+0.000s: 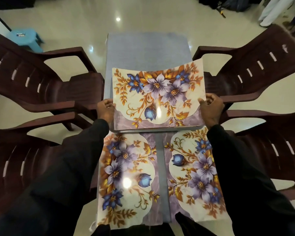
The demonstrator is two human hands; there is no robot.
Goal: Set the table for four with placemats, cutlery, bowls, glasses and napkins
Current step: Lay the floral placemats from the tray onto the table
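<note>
From the head camera, the left hand (106, 109) and the right hand (211, 108) each grip a short edge of the held placemat (157, 94), thumbs on top and fingers curled beneath. It sits across the middle of the grey surface (146, 48), with its far edge curling upward. That curl and the glare on its face suggest a thin, light, glossy sheet that bends readily and may slide on the surface. Holding it at both side edges, as now, looks the best way to keep it flat. Whether a second sheet lies under it cannot be told. Two mats already lie flat on the near half, the left placemat (126, 176) and the right placemat (192, 169), with a narrow strip of surface between them. Their outer edges appear to reach or overhang the sides. The far half is bare and offers the open room, though the surface is narrow. Maroon chairs (46, 86) crowd both long sides, and a blue stool (25, 37) stands well apart on the floor.
</note>
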